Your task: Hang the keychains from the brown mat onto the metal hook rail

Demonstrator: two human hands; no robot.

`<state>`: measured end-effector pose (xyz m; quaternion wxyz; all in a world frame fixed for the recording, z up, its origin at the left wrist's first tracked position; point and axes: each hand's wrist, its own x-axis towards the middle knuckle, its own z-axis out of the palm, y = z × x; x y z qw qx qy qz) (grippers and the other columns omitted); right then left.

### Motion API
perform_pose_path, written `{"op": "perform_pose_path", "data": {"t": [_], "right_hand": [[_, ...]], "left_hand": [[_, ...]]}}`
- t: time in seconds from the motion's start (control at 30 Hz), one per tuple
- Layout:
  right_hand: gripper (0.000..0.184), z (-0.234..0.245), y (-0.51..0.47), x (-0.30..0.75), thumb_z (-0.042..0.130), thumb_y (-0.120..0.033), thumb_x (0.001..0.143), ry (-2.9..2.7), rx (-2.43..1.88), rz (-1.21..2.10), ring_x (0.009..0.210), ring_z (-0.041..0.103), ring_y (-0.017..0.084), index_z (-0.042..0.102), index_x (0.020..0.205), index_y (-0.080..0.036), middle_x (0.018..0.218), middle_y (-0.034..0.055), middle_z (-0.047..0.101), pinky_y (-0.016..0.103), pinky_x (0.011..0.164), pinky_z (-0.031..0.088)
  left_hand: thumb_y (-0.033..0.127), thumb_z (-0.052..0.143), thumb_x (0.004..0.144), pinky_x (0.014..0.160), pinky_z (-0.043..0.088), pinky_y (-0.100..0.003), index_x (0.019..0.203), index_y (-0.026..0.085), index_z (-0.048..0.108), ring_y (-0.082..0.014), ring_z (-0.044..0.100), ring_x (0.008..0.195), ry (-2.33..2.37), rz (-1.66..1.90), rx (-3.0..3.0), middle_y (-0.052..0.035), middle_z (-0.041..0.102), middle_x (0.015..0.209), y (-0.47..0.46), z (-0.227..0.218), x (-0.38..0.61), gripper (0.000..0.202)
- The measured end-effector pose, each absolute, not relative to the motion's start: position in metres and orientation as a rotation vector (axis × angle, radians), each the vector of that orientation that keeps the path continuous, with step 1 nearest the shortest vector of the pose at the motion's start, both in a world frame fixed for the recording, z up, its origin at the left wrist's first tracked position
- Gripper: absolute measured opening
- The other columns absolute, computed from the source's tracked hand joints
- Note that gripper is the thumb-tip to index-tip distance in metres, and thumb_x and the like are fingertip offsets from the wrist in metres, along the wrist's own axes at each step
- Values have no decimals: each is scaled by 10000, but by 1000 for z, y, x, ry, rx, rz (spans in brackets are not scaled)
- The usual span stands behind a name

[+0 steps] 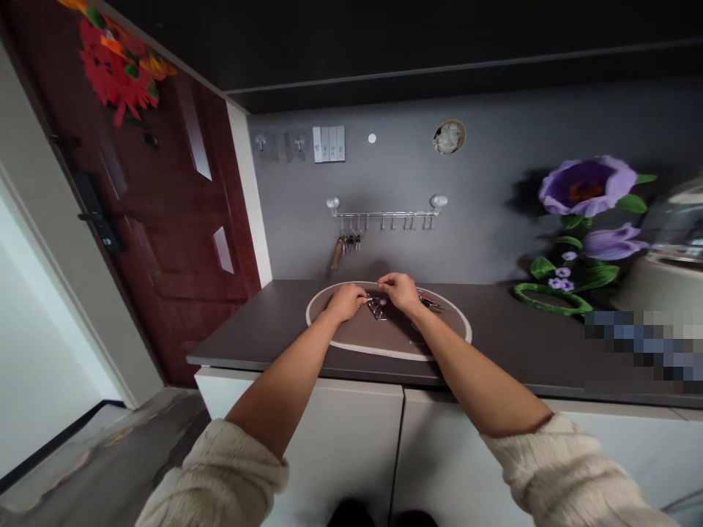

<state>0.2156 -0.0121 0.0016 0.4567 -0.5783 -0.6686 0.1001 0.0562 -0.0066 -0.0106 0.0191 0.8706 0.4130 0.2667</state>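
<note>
An oval brown mat with a white border lies on the dark counter. Over its left half, my left hand has its thumb and fingers pinched on a small bunch of metal keys. My right hand is close by on the right, thumb and fingertips pressed together just above the same bunch. Whatever is between those right fingertips is too small to make out. More keys lie on the mat to the right of my right hand, partly hidden behind it.
A clear hook rail is fixed to the grey wall, with several keys and a brown strap hanging at its left. Purple artificial flowers stand at the right near a pale appliance. A dark cabinet overhangs the counter; a red door is at left.
</note>
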Motion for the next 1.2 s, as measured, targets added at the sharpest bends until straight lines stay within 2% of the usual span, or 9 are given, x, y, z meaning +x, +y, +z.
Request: {"op": "perform_pose_path", "data": {"t": [0.23, 0.4, 0.53, 0.93, 1.1, 1.2], "right_hand": [[148, 4, -17, 215, 526, -150, 667, -1729, -1480, 140, 641, 566, 115, 653, 742, -165, 701, 24, 650, 215, 657, 402], [139, 3, -19, 215, 513, -166, 680, -1734, -1464, 183, 575, 547, 104, 644, 726, -163, 607, 7, 626, 207, 615, 392], [135, 1, -16, 214, 505, -189, 692, -1696, -1388, 247, 568, 542, 102, 634, 723, -161, 613, 5, 626, 209, 606, 393], [210, 0, -12, 210, 510, -330, 710, -1662, -1155, 375, 650, 540, 110, 604, 762, -149, 723, 26, 626, 238, 649, 409], [169, 4, -20, 205, 548, -285, 684, -1738, -1077, 399, 666, 545, 107, 585, 784, -154, 745, 19, 615, 241, 666, 418], [151, 5, -22, 203, 552, -263, 690, -1793, -1051, 254, 718, 543, 112, 604, 790, -163, 793, 28, 601, 256, 706, 418]], "left_hand": [[213, 374, 809, 776, 379, -275, 824, 159, 636, -176, 542, 856, 1524, 836, 2729, -97, 622, 894, -6, -13, 57, 269], [194, 350, 811, 786, 379, -268, 847, 146, 614, -163, 533, 855, 1543, 926, 2619, -89, 609, 894, -3, -14, 57, 271], [190, 365, 804, 768, 380, -260, 811, 134, 614, -157, 525, 834, 1508, 1055, 2505, -84, 613, 860, -3, -10, 56, 255], [233, 423, 762, 603, 374, -217, 730, 111, 600, -104, 501, 611, 1263, 1361, 1942, -35, 597, 680, -3, -7, 57, 218], [259, 456, 743, 513, 330, -193, 693, 116, 572, -70, 439, 522, 1114, 1408, 1747, -4, 549, 604, -2, -6, 59, 191], [288, 483, 733, 485, 311, -189, 692, 117, 564, -61, 423, 493, 1022, 1388, 1617, 5, 536, 579, -4, -4, 60, 194]]}}
